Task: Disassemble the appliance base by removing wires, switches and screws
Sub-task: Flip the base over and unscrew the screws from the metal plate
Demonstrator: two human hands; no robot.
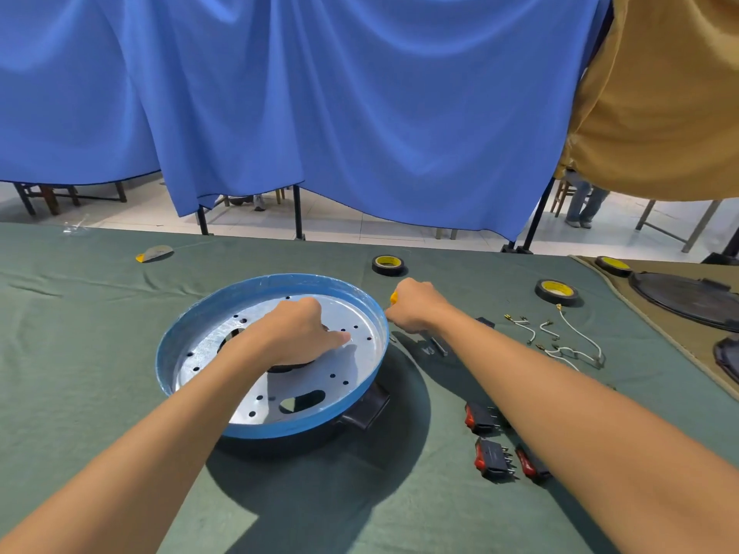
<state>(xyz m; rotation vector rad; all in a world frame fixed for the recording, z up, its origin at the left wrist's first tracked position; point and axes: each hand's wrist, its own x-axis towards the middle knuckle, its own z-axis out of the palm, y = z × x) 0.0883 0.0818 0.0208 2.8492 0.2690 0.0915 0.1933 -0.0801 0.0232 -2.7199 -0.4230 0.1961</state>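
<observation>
Green cloth [80, 333] open leftward; left hand [298, 333] grip unclear inside base [304, 430]; right hand [418, 305] clenches screwdriver [394, 298] at rim.

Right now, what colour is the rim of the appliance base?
The rim is blue; head view shows it.

Of the person only two arms show, both bare along their whole visible length. The left forearm [172, 425], which crosses the near rim of the blue round base [280, 283], and the right forearm [560, 393], to the right of that base, are slim and smooth, broad at the lower edge of the view and narrowing toward the wrists. The left hand [298, 333], over the middle of the base, and the right hand [416, 305], just outside its right rim, are bare too, with rounded knuckles.
</observation>
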